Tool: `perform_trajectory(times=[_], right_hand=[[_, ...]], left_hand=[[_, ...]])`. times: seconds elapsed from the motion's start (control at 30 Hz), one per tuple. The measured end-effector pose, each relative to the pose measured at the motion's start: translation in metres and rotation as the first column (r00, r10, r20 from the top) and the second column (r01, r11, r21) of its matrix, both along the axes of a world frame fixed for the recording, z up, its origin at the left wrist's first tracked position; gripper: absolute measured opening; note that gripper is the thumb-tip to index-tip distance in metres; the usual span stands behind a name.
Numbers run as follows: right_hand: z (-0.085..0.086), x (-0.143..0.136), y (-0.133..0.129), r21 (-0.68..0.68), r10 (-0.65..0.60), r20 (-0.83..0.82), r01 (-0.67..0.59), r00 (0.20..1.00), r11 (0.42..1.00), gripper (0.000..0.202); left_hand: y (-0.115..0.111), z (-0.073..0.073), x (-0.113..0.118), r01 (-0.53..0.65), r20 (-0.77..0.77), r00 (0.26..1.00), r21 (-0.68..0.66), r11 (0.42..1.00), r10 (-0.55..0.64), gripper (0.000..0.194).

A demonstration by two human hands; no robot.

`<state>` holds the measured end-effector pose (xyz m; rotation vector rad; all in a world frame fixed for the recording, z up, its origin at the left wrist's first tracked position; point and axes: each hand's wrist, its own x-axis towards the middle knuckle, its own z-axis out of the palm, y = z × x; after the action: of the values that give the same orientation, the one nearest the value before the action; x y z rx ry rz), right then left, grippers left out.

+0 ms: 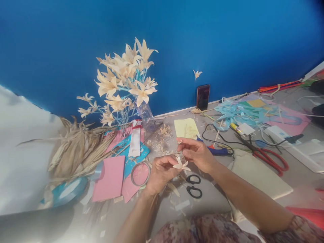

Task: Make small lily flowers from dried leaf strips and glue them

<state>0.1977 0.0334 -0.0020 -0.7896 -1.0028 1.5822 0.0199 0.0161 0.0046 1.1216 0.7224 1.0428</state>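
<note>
The left hand (165,168) is nearly closed, its thumb and fingers pinched on a small cream-coloured flower with narrow pointed petals (181,164), which faces up just beyond the fingertips, above the work surface. The right hand (196,153) is just behind and to the side of it, its thumb and fingers bent close together; a small pale bit shows at its fingertips, too small to tell whether it is gripped. Below the hands, a pair of black oval scissor handles (194,192) lies on the grey surface (215,201), among pale scraps. Beyond the hands are a pale yellow square of paper (186,128) and, partly behind the right wrist, a blue-handled tool (220,151). Left of the left hand, a roll of clear tape (140,173) lies over pink paper, next to a flat pink rectangle (109,178), with a roll of shiny blue ribbon (72,191) farther out and a heap of dry tan husks (77,148) behind. Right of the right hand are red-handled scissors (274,160), a folded cream cloth (260,173) and a tangle of light blue strips (234,111). Toward the blue wall (227,40), a tall bunch of cream flowers on blue stems (126,81) rises beside a clear plastic bottle (146,116), and a dark phone (203,97) leans upright against the wall.
</note>
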Motion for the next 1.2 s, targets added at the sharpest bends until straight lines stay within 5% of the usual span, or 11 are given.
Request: perform_trajectory(times=[0.17, 0.33, 0.43, 0.53, 0.63, 0.77, 0.97, 1.2], right_hand=[[0.0, 0.006, 0.006, -0.075, -0.099, 0.007, 0.099, 0.995, 0.992, 0.023], [-0.002, 0.005, 0.004, 0.058, -0.145, 0.067, 0.141, 0.987, 0.988, 0.052], [-0.002, 0.002, 0.0, 0.178, -0.146, 0.269, 0.1, 0.952, 0.979, 0.054], [0.002, -0.001, -0.003, 0.216, -0.151, 0.474, 0.052, 0.867, 0.975, 0.024], [0.004, -0.001, -0.003, 0.202, -0.121, 0.501, 0.021, 0.857, 0.979, 0.029], [0.006, 0.003, 0.0, 0.07, -0.045, 0.338, 0.023, 0.94, 0.997, 0.049], [0.011, 0.005, 0.001, -0.04, 0.149, 0.088, -0.146, 0.985, 0.988, 0.03], [0.012, 0.007, -0.001, 0.125, 0.208, 0.085, -0.217, 0.974, 0.968, 0.013]], left_hand=[[-0.002, -0.001, 0.002, -0.103, -0.141, 0.979, 0.285, 0.953, 0.148, 0.009], [-0.002, -0.005, -0.001, -0.265, -0.142, 0.918, 0.472, 0.84, 0.37, 0.01], [-0.002, -0.001, -0.002, -0.338, -0.106, 0.896, 0.468, 0.817, 0.431, 0.012], [-0.001, 0.005, -0.002, -0.34, -0.056, 0.919, 0.386, 0.858, 0.389, 0.011], [-0.001, 0.007, -0.001, -0.301, -0.014, 0.948, 0.277, 0.912, 0.317, 0.01], [-0.001, 0.006, -0.001, -0.204, -0.015, 0.977, 0.199, 0.959, 0.211, 0.01], [-0.004, 0.005, 0.002, -0.113, -0.027, 0.992, 0.18, 0.977, 0.12, 0.007], [-0.006, 0.008, 0.002, -0.069, -0.118, 0.99, 0.103, 0.992, 0.081, 0.006]])
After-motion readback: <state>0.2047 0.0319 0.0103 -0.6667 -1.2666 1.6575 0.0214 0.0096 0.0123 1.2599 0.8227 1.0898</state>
